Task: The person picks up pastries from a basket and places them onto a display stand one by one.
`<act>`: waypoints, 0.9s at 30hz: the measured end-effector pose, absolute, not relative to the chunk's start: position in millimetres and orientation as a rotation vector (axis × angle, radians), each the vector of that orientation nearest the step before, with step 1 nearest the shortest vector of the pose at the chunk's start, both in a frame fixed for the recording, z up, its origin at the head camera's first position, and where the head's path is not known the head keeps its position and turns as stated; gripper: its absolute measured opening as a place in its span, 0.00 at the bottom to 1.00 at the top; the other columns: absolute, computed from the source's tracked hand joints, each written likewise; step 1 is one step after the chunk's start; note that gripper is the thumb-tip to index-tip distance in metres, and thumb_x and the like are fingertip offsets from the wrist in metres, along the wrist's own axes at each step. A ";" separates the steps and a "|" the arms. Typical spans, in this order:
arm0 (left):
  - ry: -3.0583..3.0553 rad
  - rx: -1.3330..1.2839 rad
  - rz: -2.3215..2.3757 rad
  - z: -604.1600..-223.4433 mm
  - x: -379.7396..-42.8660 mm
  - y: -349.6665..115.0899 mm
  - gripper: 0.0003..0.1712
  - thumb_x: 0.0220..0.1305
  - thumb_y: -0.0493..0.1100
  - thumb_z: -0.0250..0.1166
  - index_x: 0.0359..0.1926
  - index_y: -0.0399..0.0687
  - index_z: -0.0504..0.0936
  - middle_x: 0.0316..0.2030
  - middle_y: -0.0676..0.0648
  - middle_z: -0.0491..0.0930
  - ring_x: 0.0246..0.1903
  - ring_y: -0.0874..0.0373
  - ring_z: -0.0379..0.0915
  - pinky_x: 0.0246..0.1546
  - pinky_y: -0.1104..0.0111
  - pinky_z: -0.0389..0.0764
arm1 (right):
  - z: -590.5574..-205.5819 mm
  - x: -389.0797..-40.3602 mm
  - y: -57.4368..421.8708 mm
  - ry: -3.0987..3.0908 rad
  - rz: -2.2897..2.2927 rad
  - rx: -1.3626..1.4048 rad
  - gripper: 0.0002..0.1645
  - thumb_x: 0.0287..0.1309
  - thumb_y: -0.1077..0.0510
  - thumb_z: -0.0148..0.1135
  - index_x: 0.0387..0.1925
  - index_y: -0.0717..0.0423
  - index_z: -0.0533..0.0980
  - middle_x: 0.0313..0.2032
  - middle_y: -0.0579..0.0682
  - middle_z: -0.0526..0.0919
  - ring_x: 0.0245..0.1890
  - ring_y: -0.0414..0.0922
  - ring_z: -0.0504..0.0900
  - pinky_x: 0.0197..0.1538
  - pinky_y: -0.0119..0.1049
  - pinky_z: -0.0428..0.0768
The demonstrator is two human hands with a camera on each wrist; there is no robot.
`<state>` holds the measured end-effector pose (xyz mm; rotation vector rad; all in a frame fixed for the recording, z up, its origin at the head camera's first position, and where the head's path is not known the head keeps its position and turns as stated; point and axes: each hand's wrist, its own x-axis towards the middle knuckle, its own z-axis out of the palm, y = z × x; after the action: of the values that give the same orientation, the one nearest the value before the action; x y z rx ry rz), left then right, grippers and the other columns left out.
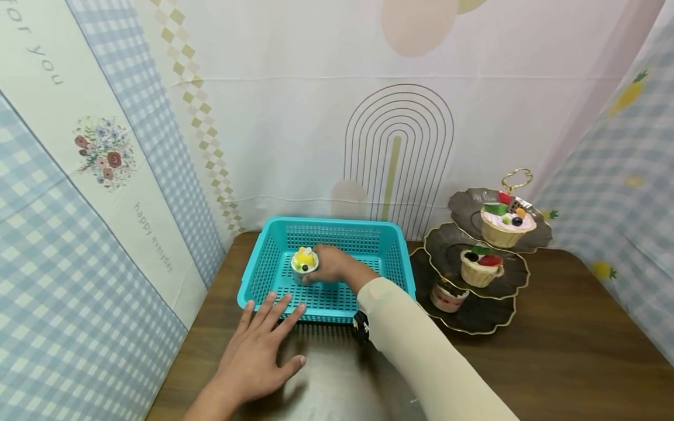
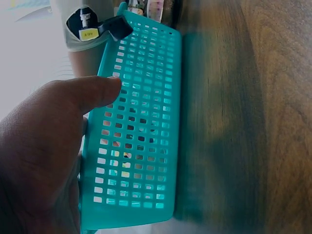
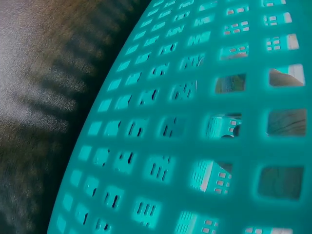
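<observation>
Inside the turquoise plastic basket (image 1: 337,222), my right hand (image 1: 332,264) grips a small dessert cup (image 1: 305,263) from its right side. Yellow fruit, a white swirl and a dark berry top the cup, which is upright near the basket's left part. My left hand (image 1: 257,356) is spread at the front left of the basket, its fingertips at the front rim. In the left wrist view, the thumb of that hand (image 2: 53,117) lies along the basket's perforated side (image 2: 136,126). The basket's lattice wall (image 3: 117,131) fills the right wrist view and hides the right hand.
Right of the basket stands a tiered tray (image 1: 466,202) with dark, gold-edged plates. It holds a pink cream tart (image 1: 502,234) on top, a fruit tart (image 1: 479,275) in the middle and a layered dessert cup (image 1: 447,297) below. Patterned cloth (image 1: 295,128) hangs behind the wooden table (image 1: 568,327).
</observation>
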<state>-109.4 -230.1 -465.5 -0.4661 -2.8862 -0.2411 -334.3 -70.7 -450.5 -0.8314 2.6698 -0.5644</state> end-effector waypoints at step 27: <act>-2.853 -0.469 -0.234 -467.0 -106.6 -232.5 0.49 0.62 0.69 0.67 0.80 0.65 0.61 0.80 0.51 0.52 0.79 0.45 0.43 0.75 0.40 0.42 | -440.1 -327.8 -52.4 2.705 -0.707 -0.841 0.41 0.54 0.46 0.78 0.64 0.62 0.73 0.50 0.51 0.82 0.45 0.46 0.82 0.49 0.41 0.83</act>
<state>-106.6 -232.5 -467.0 -0.4689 -2.8532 -0.2342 -327.8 -52.4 -440.1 -0.8405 2.7045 -0.7071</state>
